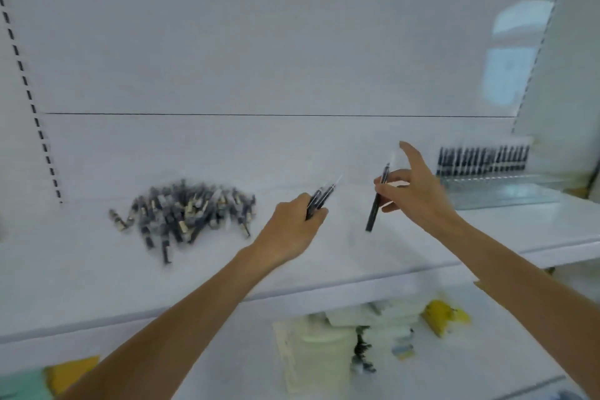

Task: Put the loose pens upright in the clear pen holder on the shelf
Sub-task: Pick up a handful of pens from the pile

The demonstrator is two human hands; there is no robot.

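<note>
Above the shelf, 1 pen hangs pinched between right fingers.

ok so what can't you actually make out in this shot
All head view.
Pile of loose pens: motion blur, count unreadable.
Held pens in the left hand: fingers cover their lower ends; two or three, unclear.
Clear pen holder: blurred, free slots cannot be told.
Packets on the lower shelf: blurred, partly hidden by the upper shelf's front edge.
</note>
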